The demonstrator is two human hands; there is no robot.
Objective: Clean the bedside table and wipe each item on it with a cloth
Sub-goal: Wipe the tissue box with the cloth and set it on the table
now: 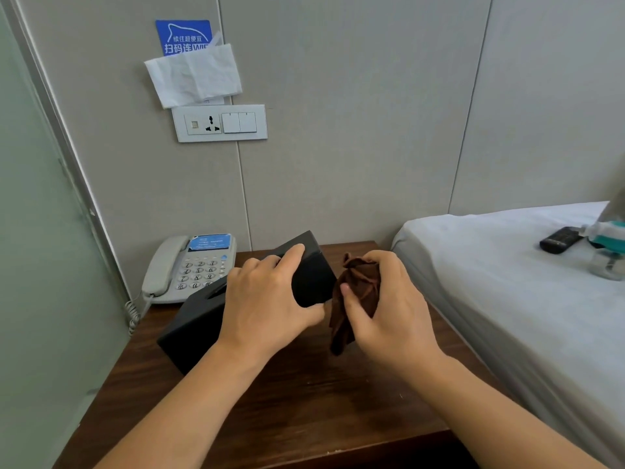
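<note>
A black tissue box (192, 326) sits tilted on the dark wooden bedside table (304, 401), its right end raised. My left hand (267, 299) grips that raised end, fingers over the top and thumb on the side. My right hand (385, 299) holds a bunched brown cloth (355, 289) against the box's right end face. A grey corded telephone (192, 269) stands at the table's back left, behind the box.
A bed with a white sheet (490, 282) borders the table on the right; a black remote (559, 240) and a clear bottle (608, 245) lie on it. On the wall above are a socket and switch panel (220, 123), a white tissue (196, 74) and a blue sign (184, 35). A frosted glass partition (40, 265) closes the left side.
</note>
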